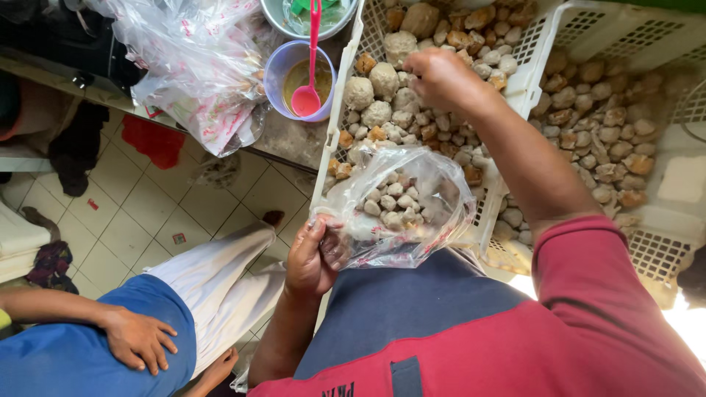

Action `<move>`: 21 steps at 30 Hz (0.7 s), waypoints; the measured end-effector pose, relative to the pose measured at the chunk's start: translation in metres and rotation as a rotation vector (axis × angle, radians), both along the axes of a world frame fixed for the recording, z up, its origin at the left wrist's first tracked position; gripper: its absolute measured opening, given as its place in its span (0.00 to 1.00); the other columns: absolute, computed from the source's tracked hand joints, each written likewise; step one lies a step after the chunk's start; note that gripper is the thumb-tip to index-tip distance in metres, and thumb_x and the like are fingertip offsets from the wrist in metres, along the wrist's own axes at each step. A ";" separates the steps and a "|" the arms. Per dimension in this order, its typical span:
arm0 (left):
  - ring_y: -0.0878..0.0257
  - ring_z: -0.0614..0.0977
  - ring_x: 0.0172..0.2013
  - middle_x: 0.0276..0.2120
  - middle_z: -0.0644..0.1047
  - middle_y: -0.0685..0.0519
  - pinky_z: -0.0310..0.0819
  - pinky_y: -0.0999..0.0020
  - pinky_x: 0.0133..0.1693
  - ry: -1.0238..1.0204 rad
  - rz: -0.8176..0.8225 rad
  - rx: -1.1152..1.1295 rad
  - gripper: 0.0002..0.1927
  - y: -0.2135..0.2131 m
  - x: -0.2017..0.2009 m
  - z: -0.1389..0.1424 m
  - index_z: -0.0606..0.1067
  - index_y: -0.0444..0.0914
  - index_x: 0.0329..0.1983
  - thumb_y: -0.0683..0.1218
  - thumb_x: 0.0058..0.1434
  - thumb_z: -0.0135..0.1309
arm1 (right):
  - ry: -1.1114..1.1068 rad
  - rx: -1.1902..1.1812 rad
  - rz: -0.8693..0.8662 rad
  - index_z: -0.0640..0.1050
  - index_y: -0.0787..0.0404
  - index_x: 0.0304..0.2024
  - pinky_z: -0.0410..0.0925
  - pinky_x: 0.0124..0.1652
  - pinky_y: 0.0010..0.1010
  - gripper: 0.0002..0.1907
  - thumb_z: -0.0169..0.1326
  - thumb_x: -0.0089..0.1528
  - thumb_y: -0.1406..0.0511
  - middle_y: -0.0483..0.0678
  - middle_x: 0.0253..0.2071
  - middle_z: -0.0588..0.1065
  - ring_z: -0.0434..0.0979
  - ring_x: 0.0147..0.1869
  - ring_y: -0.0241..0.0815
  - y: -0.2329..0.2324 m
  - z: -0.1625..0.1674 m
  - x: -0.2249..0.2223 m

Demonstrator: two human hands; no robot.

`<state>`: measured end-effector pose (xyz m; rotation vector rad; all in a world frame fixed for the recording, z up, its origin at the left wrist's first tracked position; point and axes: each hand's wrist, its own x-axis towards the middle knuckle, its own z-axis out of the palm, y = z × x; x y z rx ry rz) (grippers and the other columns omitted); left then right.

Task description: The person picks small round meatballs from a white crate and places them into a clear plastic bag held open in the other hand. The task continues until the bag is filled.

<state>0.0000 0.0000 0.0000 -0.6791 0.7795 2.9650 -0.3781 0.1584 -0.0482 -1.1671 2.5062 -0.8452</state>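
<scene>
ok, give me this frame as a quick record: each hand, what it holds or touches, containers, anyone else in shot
left hand: grips the rim of a clear plastic bag partly filled with small pale balls
right hand: fingers curled, down among balls in the white crate
second crate: white, beside the first, browner pieces
purple cup: liquid, pink spoon standing in it
other person: hand resting on a blue-clad leg, lower left

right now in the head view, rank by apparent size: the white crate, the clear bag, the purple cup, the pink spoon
1. white crate
2. clear bag, though it sits nearer the camera
3. purple cup
4. pink spoon
</scene>
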 end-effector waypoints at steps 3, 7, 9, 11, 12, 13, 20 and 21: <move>0.69 0.64 0.22 0.24 0.62 0.58 0.61 0.73 0.24 -0.080 0.049 -0.025 0.16 0.006 0.001 0.009 0.72 0.33 0.54 0.51 0.74 0.48 | 0.088 0.259 0.036 0.79 0.64 0.52 0.72 0.48 0.52 0.16 0.50 0.63 0.70 0.67 0.45 0.76 0.78 0.49 0.66 -0.026 -0.046 0.012; 0.73 0.63 0.19 0.22 0.63 0.60 0.58 0.77 0.20 -0.132 0.003 -0.170 0.21 0.019 -0.007 0.012 0.67 0.39 0.65 0.46 0.69 0.50 | 0.049 0.447 0.126 0.79 0.65 0.52 0.73 0.51 0.51 0.17 0.50 0.61 0.68 0.66 0.45 0.78 0.79 0.50 0.64 -0.021 -0.062 0.007; 0.72 0.65 0.22 0.30 0.69 0.59 0.58 0.78 0.22 -0.089 -0.124 -0.302 0.27 0.025 -0.011 0.015 0.64 0.38 0.67 0.42 0.65 0.53 | 0.024 0.516 0.149 0.80 0.62 0.50 0.73 0.50 0.50 0.16 0.52 0.59 0.68 0.65 0.46 0.78 0.78 0.50 0.64 -0.010 -0.041 0.001; 0.72 0.64 0.22 0.32 0.72 0.58 0.57 0.79 0.22 -0.097 -0.200 -0.388 0.29 0.028 -0.007 0.015 0.63 0.37 0.68 0.39 0.63 0.52 | -0.060 0.459 0.131 0.79 0.62 0.48 0.73 0.49 0.49 0.14 0.54 0.59 0.69 0.62 0.45 0.79 0.79 0.49 0.61 0.002 -0.018 0.006; 0.72 0.64 0.20 0.30 0.72 0.58 0.56 0.79 0.21 -0.121 -0.209 -0.400 0.28 0.029 -0.004 0.013 0.63 0.37 0.69 0.39 0.64 0.51 | -0.102 0.429 0.120 0.79 0.62 0.47 0.73 0.48 0.49 0.14 0.55 0.59 0.69 0.60 0.44 0.80 0.79 0.49 0.60 0.008 -0.004 0.009; 0.73 0.63 0.19 0.29 0.71 0.58 0.55 0.79 0.20 -0.146 -0.218 -0.411 0.28 0.029 -0.002 0.010 0.64 0.37 0.69 0.38 0.64 0.50 | -0.106 0.251 0.147 0.79 0.63 0.47 0.73 0.45 0.47 0.12 0.56 0.61 0.66 0.59 0.44 0.80 0.80 0.46 0.56 0.019 0.012 0.011; 0.72 0.64 0.19 0.22 0.65 0.60 0.58 0.75 0.21 -0.131 -0.030 -0.127 0.15 0.038 -0.025 -0.007 0.72 0.32 0.58 0.43 0.74 0.43 | -0.228 -0.500 0.620 0.78 0.62 0.45 0.79 0.37 0.26 0.07 0.57 0.67 0.64 0.49 0.43 0.80 0.82 0.40 0.41 0.079 0.080 0.115; 0.72 0.63 0.19 0.22 0.64 0.60 0.57 0.75 0.20 -0.137 -0.060 -0.155 0.14 0.035 -0.030 -0.004 0.72 0.32 0.58 0.43 0.74 0.44 | -0.170 -0.429 0.600 0.79 0.62 0.48 0.78 0.38 0.29 0.10 0.59 0.66 0.64 0.50 0.43 0.80 0.82 0.40 0.42 0.079 0.082 0.123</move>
